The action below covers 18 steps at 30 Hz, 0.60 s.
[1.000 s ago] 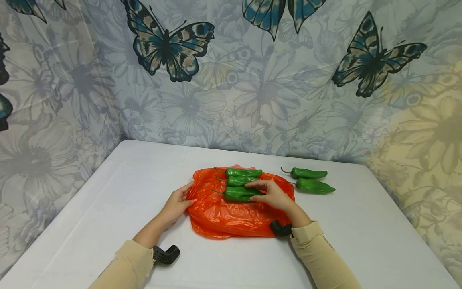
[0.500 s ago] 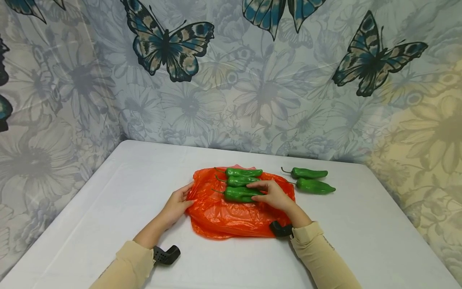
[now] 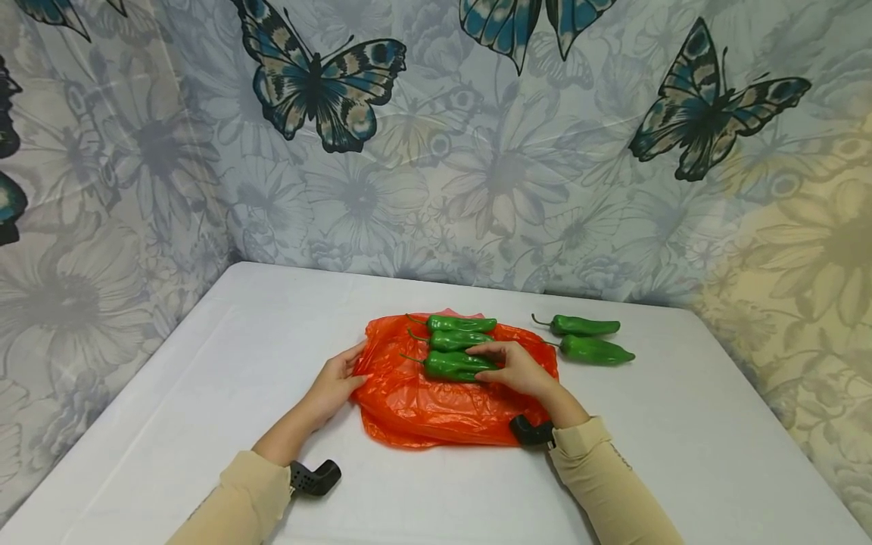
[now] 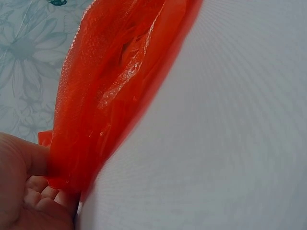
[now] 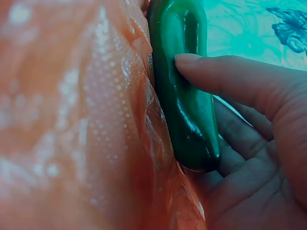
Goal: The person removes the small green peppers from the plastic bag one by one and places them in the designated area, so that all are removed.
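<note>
A red plastic bag [image 3: 436,415] lies flattened on the white table. Across it, one behind another, lie three green chili peppers with thin curved stems pointing left. My left hand [image 3: 332,387] pinches the bag's left edge between thumb and fingers; in the left wrist view the thumb presses on the red film [image 4: 110,96]. With my right hand [image 3: 516,372] I hold the right end of the nearest pepper [image 3: 450,366]. The right wrist view has my thumb on that glossy pepper [image 5: 184,91], fingers behind it. My right fingers partly hide the tip of the middle pepper [image 3: 451,341].
Two more green peppers rest on the table [image 3: 225,393] right of the bag, a farther one [image 3: 584,326] and a nearer one [image 3: 596,350]. Behind the table hangs a floral cloth with butterflies [image 3: 316,87]. Black wrist devices [image 3: 316,478] sit at both cuffs.
Both hands, the bag and the peppers keep their places. Only the head view shifts very slightly.
</note>
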Each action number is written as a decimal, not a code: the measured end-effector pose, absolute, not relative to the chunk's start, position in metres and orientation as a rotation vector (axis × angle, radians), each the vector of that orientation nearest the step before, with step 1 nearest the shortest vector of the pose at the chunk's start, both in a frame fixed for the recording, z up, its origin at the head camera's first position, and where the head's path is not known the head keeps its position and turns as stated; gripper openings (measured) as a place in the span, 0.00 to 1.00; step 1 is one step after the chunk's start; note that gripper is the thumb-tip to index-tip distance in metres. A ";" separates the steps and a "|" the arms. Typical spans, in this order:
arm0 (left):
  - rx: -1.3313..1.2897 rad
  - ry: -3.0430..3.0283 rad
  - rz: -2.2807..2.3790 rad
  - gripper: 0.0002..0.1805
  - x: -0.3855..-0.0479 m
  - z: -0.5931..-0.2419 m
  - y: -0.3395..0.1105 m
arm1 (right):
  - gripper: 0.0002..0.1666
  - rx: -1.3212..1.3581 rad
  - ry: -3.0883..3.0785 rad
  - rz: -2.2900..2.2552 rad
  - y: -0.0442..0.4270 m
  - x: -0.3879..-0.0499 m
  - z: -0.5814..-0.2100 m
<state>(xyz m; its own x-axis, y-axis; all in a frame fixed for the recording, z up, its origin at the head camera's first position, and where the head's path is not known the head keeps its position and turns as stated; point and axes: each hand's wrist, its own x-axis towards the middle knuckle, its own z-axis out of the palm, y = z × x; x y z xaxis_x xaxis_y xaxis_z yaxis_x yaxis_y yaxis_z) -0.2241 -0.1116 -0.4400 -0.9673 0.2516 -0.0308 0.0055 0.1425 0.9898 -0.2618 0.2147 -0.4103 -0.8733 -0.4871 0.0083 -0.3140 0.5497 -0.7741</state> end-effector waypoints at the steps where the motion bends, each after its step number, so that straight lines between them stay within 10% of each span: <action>1: 0.256 2.223 1.924 0.34 -0.224 -0.440 -0.111 | 0.25 -0.672 2.570 -1.228 0.215 -0.262 -0.410; 18: 0.254 2.227 1.922 0.34 -0.224 -0.441 -0.111 | 0.28 -0.673 2.561 -1.212 0.216 -0.262 -0.412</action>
<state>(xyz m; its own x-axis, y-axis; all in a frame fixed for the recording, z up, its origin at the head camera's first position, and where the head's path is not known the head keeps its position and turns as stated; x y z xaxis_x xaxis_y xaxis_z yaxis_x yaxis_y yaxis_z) -0.2242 -0.1109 -0.4406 -0.9676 0.2507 -0.0306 0.0065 0.1457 0.9893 -0.2615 0.2161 -0.4124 -0.8682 -0.4961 -0.0102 -0.3066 0.5525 -0.7751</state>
